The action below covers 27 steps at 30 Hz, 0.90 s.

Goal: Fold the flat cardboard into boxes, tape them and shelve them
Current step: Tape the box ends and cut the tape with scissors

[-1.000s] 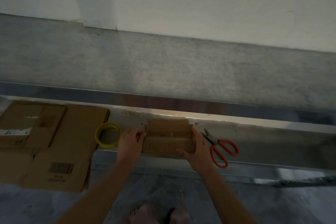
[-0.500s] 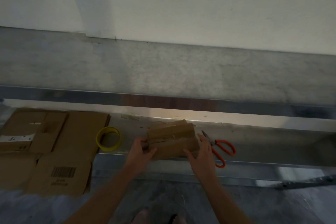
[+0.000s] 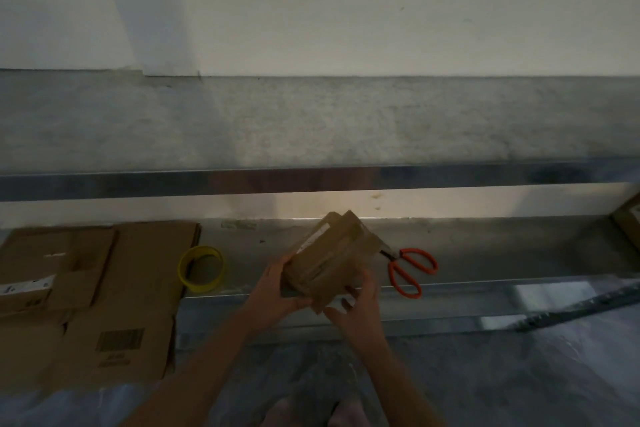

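left hand point(image 3: 277, 284): fingers curled round the box's left end
right hand point(image 3: 360, 302): fingers curled, gripping the near right corner
box point(image 3: 329, 262): small, cardboard, held tilted over the shelf's front lip; likely light, stiff at the edges, with panels that dent (grip corners, not faces)
flat cardboard point(image 3: 114, 288): stacked at left
tape roll point(image 3: 201, 269): yellow, left of box
scissors point(image 3: 412, 270): orange, to the right
shelf point(image 3: 485, 253): metal

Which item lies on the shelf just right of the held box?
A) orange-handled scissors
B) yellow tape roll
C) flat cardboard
A: the orange-handled scissors lie right of the box held by the left hand and right hand.
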Available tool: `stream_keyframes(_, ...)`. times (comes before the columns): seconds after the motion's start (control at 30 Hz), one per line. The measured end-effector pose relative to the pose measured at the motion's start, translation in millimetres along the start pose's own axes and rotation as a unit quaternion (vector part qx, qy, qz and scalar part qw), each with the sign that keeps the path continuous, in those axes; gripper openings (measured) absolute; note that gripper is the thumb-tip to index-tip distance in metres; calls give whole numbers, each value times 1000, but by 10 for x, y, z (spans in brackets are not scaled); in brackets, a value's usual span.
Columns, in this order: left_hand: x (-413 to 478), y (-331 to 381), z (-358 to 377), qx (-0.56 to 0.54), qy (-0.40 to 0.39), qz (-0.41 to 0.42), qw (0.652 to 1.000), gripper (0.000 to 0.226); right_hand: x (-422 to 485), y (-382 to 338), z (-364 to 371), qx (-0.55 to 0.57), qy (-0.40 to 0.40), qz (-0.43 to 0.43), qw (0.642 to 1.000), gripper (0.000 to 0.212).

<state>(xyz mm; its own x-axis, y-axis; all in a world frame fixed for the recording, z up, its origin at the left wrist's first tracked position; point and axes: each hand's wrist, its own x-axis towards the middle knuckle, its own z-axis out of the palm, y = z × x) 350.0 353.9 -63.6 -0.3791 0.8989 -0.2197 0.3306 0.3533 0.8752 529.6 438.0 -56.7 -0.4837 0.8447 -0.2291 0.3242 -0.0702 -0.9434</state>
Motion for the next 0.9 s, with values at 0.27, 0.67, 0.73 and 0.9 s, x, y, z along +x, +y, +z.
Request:
stream_keyframes(0.27,-284,-141,149,12,56,-18,998,90,125,-103,-116,-134,-128,-48,982,75)
stream_keyframes(0.67,184,-77,-12,150,-12,2,989,80,409,-80,-23,-268,-86,-66,957,72)
stream_keyframes(0.73,157,-83,-28,224,-21,19,974,84,378,-60,-72,-294,-89,-75,949,74)
stream_keyframes(0.9,-14,-45,-191,354,9,53,934,83,109,-99,-157,-383,-43,-165,908,68)
